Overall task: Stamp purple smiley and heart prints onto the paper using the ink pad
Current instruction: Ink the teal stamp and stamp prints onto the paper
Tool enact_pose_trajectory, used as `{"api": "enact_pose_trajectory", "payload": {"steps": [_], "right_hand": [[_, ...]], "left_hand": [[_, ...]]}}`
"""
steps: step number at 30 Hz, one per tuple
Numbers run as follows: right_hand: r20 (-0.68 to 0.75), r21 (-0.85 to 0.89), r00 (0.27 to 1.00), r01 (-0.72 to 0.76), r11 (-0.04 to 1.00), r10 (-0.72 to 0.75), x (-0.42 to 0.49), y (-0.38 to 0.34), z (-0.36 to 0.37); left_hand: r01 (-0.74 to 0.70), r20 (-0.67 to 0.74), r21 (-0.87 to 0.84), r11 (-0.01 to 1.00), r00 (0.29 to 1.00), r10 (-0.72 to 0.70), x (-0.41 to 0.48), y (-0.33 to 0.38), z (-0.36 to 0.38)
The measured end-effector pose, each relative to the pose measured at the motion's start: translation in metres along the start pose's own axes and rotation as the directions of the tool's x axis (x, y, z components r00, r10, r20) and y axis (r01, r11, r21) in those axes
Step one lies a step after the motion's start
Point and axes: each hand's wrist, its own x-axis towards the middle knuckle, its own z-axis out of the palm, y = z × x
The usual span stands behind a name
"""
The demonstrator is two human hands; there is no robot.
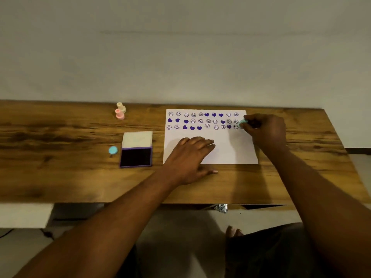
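A white paper [210, 149] lies on a wooden desk [60, 137], three rows of purple smileys and hearts along its far edge. The left hand [188, 157] presses flat on it, fingers spread. The right hand [265, 129] pinches a teal stamp [243, 123] at the paper's 2 o'clock edge. An open purple ink pad [136, 156] sits at the paper's 9 o'clock.

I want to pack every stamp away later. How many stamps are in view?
4. Cream stamp and pink stamp stand at the table's far edge; blue stamp lies left of the ink pad; teal stamp is in the right hand, mostly hidden.
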Motion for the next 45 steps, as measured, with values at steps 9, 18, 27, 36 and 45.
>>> {"api": "enact_pose_trajectory", "payload": {"steps": [9, 18, 27, 36, 45], "right_hand": [[-0.018, 0.014, 1.000, -0.004, 1.000, 0.005, 0.006, 0.024, -0.001], [-0.027, 0.056, 0.999, 0.021, 0.998, -0.020, 0.012, 0.026, 0.007], [0.000, -0.106, 0.998, 0.062, 0.992, -0.063, 0.014, 0.023, 0.010], [-0.009, -0.228, 0.999, 0.035, 0.973, -0.038, 0.015, 0.017, 0.013], [-0.091, 0.336, 0.953, -0.245, 0.909, 0.291, 0.009, 0.028, 0.003]], "left_hand": [[0.004, 0.018, -0.054, 0.999, 1.000, -0.003, 0.012, 0.002, 0.016], [0.023, 0.056, -0.066, 0.998, 0.998, -0.020, 0.011, 0.001, 0.015], [0.038, 0.070, -0.078, 0.996, 0.997, -0.033, 0.012, 0.001, 0.013], [0.037, 0.079, -0.081, 0.996, 0.996, -0.030, 0.010, 0.002, 0.014], [0.041, 0.107, -0.097, 0.994, 0.994, -0.031, 0.010, 0.003, 0.012]]}}
